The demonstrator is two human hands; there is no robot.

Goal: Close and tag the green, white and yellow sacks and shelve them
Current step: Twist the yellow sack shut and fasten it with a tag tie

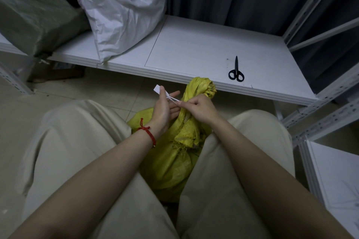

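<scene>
A yellow woven sack [172, 163] stands on the floor between my knees, its neck bunched upward to a knot of cloth near the shelf edge. My right hand [200, 109] grips the gathered neck and pinches the thin end of a white tag tie [165, 94]. My left hand [165, 108] holds the tag's flat head between thumb and fingers, just left of the neck. The white sack [120, 6] leans on the shelf at the back left. The green sack [33, 17] lies beside it at far left.
Black scissors [236, 72] lie on the white shelf board [194, 52], right of centre near its front edge. White slotted shelf posts [322, 95] rise at right. A second shelf board [338, 172] sits low at right. The floor is tiled.
</scene>
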